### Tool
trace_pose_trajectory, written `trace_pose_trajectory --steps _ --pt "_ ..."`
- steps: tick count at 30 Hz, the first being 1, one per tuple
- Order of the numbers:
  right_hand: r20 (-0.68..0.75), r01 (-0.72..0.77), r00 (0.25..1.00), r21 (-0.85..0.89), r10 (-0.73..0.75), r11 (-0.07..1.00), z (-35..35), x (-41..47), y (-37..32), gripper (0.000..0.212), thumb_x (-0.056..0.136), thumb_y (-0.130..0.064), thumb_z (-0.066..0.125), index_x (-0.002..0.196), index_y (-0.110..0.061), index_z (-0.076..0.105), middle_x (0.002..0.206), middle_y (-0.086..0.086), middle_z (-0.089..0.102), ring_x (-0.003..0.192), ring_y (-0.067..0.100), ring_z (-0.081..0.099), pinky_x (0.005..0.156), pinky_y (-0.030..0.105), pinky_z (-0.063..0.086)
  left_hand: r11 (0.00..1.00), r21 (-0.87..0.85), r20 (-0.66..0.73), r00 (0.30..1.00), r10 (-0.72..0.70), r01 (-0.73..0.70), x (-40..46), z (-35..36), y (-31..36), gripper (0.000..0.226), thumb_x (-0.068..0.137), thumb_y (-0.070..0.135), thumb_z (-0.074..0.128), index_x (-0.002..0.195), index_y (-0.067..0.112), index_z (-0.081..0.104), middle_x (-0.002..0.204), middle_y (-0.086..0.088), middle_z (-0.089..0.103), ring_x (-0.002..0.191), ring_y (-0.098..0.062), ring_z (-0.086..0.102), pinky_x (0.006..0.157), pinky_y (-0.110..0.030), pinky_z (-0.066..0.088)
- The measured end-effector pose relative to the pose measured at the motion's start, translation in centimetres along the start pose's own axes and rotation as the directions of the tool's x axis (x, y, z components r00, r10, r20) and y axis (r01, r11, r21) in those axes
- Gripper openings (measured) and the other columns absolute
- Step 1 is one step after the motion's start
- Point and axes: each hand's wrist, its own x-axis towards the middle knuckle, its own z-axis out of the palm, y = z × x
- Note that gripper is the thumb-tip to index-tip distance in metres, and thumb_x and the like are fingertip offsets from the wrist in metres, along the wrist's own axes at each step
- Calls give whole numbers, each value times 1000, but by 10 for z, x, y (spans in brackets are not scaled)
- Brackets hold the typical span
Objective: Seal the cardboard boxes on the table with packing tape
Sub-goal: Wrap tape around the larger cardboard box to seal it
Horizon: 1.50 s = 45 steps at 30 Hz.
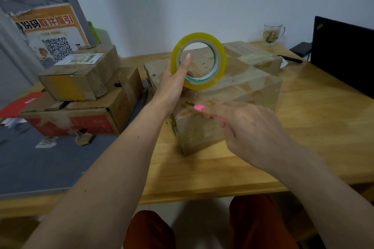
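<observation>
- Nearest the viewer, below the worktop (202,180) edge: knees in orange-red cloth (261,226).
- Right hand (249,127) over the near end of the central cardboard box (232,95); fingers curled round a pink cutter (204,110), forefinger laid along it. Its tip points left, at the top near edge of the box. Blade contact with tape or card: cannot tell.
- Left hand (176,81) raised above that box, gripping a yellow tape roll (199,60) upright, its open core facing the viewer. One finger passes through the core; the palm cups the roll's lower left rim.
- Central box sits on the wooden worktop, flaps closed, glossy clear tape already across its top and down the near face.
- Second taped box (255,52) just behind it, touching or nearly so.
- Left: stack of two boxes. Lower red-printed box (81,115) partly on a grey mat (36,163); smaller labelled box (81,73) on top.
- Far left, against the wall: orange poster with QR code (52,34).
- Far right: glass mug (272,34) at the back of the worktop, black pen (291,59) beside it, dark laptop screen (344,52) at the edge.
</observation>
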Motion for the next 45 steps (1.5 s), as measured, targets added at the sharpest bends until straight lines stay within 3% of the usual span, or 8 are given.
trace_pose_trajectory --steps 10,14,21,25,28,35,39,45 --pt "-46 -25 999 105 30 994 19 18 21 65 92 1 47 144 -37 40 115 0 66 106 22 62 83 42 51 992 116 -3 999 53 -52 -2 1 -3 62 93 60 52 126 8 60 86 -1 63 88 -12 63 80 -24 45" --pt "-35 -33 999 222 42 975 19 15 32 59 91 2 49 138 -34 50 116 -3 68 99 12 60 74 26 43 992 121 4 999 48 -48 -2 1 -3 60 93 59 54 123 7 61 87 -2 64 90 -14 64 84 -26 47" --pt "-29 -37 999 226 45 973 20 21 33 61 91 2 49 137 -39 50 120 -5 67 102 15 62 77 33 48 999 37 -6 1000 14 -14 0 0 -2 61 80 69 57 102 12 64 85 -7 64 87 -23 63 101 -46 50" --pt "-56 -93 993 166 104 982 18 17 41 59 88 4 52 134 -33 55 112 -1 70 91 12 61 70 32 46 993 -113 -47 998 -46 40 3 0 -1 46 73 66 63 66 22 75 74 -3 67 84 -21 66 104 -52 47" --pt "-55 -40 997 231 54 972 12 12 49 54 90 1 48 130 -34 58 89 -16 62 80 4 53 63 27 40 973 -225 -51 997 -57 45 6 -1 -2 41 78 61 62 56 30 77 62 3 67 68 -13 68 100 -52 52" --pt "-9 4 1000 198 -2 980 8 15 45 42 93 -5 46 129 -23 54 99 -8 55 81 2 47 65 14 33 892 -444 -229 973 -26 -81 0 -1 0 29 96 44 58 95 17 68 63 5 62 77 -16 60 102 -62 45" --pt "10 -8 1000 197 7 980 16 19 29 23 96 -5 42 113 -20 47 99 -1 51 84 14 53 72 29 48 805 -573 -356 931 -76 -153 -7 -7 5 57 98 40 57 139 2 45 80 -7 56 92 -30 57 83 -48 60" --pt "-105 -131 980 292 168 947 23 35 22 28 96 0 43 117 -17 43 90 -3 47 76 10 47 61 24 41 761 -606 -453 887 -93 -230 -21 -25 1 58 99 47 51 142 8 45 109 -18 57 100 -35 61 79 -39 58"
